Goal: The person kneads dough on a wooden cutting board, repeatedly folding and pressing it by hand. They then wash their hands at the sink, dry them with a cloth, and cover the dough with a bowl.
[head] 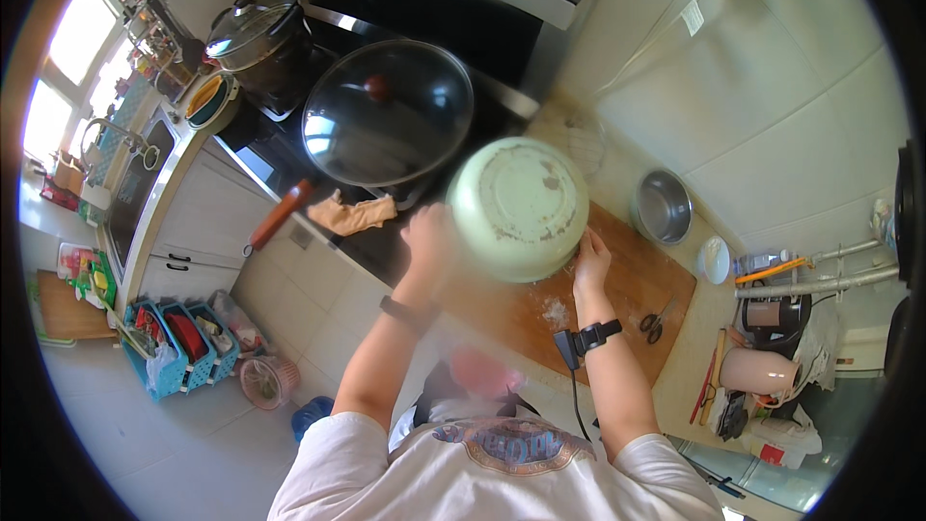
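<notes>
A pale green enamel basin (517, 210) is held up between my hands, its worn, scratched underside turned to the camera. My left hand (432, 242) grips its left side, with the fingers partly blurred. On the lower right edge my right hand (592, 264) has hold of the rim. Whatever the basin contains is hidden. Below it lies a wooden cutting board (629, 289), with white powder (555, 311) and black-handled scissors (653, 325) on it. A wok with a glass lid (388, 112) sits on the stove to the left.
An orange cloth (352, 213) lies beside the wok's wooden handle (282, 213). Behind the stove stands a lidded pot (257, 32). A steel bowl (662, 206) and a small white bowl (714, 260) are near the wall. Blue baskets (181, 347) stand on the floor at left.
</notes>
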Motion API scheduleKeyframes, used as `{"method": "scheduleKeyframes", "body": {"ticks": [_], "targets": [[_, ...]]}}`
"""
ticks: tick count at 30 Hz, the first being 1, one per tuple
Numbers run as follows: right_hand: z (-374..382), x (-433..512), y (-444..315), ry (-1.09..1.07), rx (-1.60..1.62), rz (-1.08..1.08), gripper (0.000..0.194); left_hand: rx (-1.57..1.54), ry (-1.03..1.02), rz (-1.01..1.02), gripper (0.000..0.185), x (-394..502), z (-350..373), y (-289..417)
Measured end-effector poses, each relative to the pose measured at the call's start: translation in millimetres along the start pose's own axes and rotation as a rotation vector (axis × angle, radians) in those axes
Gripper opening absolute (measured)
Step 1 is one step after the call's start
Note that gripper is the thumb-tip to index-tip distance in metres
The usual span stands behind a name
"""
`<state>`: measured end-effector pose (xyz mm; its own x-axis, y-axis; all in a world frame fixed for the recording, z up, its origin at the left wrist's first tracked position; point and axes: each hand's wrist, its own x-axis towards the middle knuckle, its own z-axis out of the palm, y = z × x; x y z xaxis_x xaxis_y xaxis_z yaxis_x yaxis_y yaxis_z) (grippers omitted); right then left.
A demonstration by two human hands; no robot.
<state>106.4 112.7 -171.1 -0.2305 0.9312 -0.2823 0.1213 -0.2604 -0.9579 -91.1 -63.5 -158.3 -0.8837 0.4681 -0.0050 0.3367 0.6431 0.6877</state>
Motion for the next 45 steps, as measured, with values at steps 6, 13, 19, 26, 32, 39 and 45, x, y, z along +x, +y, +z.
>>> {"method": "scheduleKeyframes", "body": {"ticks": [6,13,19,26,32,39,45], "targets": [[-3.1,7.6,13.2,0.116,-0.163,-0.209,0.026,0.012,-0.065,-0.022,0.022,1.3,10.1,-8.3],[-9.1,17.7,27.5,0.06,-0.199,-0.217,0.024,0.032,-0.039,0.004,0.02,3.9,13.9,-12.6],[-15.1,21.8,32.4,0.032,-0.188,-0.124,0.025,-0.018,-0.025,0.014,0.02,-3.5,12.8,-7.9],[-14.4,32.7,38.8,0.01,-0.25,-0.208,0.027,0.033,-0.105,-0.037,0.027,11.4,11.9,-12.6],[-16.9,28.7,29.0,-0.008,-0.258,-0.215,0.036,0.018,-0.154,-0.094,0.033,10.8,4.5,-10.3],[-52.9,-11.2,-19.3,-0.127,-0.141,-0.118,0.047,-0.165,-0.152,-0.073,0.038,4.4,-3.3,-31.9],[-121.2,-60.2,-64.2,-0.53,0.626,0.135,0.073,-0.113,0.061,0.102,0.024,1.8,-44.5,-97.4]]}}
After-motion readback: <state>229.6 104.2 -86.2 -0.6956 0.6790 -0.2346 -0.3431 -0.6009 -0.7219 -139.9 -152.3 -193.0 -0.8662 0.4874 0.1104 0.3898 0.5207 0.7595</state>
